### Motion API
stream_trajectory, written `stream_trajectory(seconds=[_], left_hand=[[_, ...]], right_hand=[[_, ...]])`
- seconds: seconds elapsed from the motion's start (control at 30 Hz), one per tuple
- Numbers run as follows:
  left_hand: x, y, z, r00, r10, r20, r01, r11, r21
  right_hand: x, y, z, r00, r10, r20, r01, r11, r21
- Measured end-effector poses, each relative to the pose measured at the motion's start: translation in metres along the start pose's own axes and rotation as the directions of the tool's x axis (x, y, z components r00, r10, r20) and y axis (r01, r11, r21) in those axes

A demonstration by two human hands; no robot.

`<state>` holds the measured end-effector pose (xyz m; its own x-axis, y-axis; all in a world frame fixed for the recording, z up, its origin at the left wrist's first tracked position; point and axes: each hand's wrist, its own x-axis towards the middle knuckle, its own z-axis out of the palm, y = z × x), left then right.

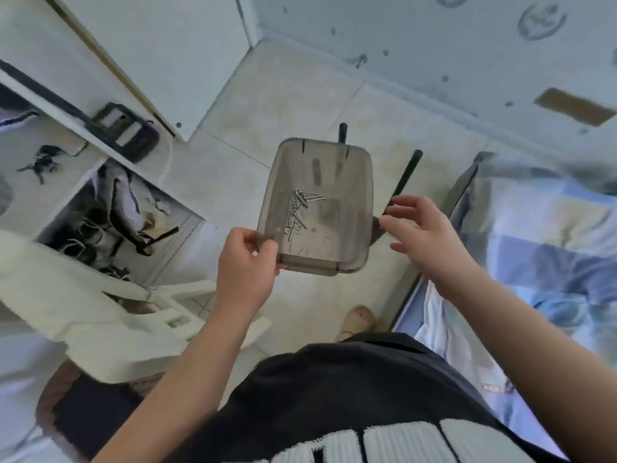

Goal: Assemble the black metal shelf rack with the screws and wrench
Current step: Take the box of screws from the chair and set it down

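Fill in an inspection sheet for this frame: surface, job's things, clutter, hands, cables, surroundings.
Surface: pale tiled floor; no table in view.
Job's things: screws lie loose in a translucent grey tray; two black posts show beyond it; wrench not made out.
Clutter: open cupboard at left, full of tangled items.
Hands: left hand grips the tray's near corner; right hand at its right edge, hold unclear.
Cables: white cable by the cupboard.
Surroundings: bed with blue checked cover at right.
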<state>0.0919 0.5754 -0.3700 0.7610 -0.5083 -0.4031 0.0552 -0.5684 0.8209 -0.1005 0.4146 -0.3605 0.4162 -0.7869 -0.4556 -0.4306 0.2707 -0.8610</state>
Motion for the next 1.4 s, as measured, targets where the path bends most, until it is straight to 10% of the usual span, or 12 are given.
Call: stream_trajectory(seconds=[0.23,0.63,0.97,1.4], left_hand=[[0.047,-0.021,0.086,0.941,-0.065,0.333,-0.076,0.916,0.393],[0.160,-0.080,0.182,0.668,-0.184,0.721,-0.435,0.690,0.579],[0.216,-0.216,0.213,0.687,-0.507,0.521,0.170,0.809,0.563],[0.305,-0.422,0.307,0.751,-0.508,0.422,0.145,0.750,0.646]], right_hand=[[0.042,0.098,-0.067,0.969,0.151,-0.198,-0.192,0.959,-0.208],[0.074,0.218,-0.038,0.845,0.502,-0.185,-0.535,0.806,-0.255],[0.109,0.338,0.048,0.688,0.631,-0.359,-0.675,0.738,0.004],[0.250,0.539,0.099,0.683,0.601,-0.415,-0.661,0.750,-0.003]])
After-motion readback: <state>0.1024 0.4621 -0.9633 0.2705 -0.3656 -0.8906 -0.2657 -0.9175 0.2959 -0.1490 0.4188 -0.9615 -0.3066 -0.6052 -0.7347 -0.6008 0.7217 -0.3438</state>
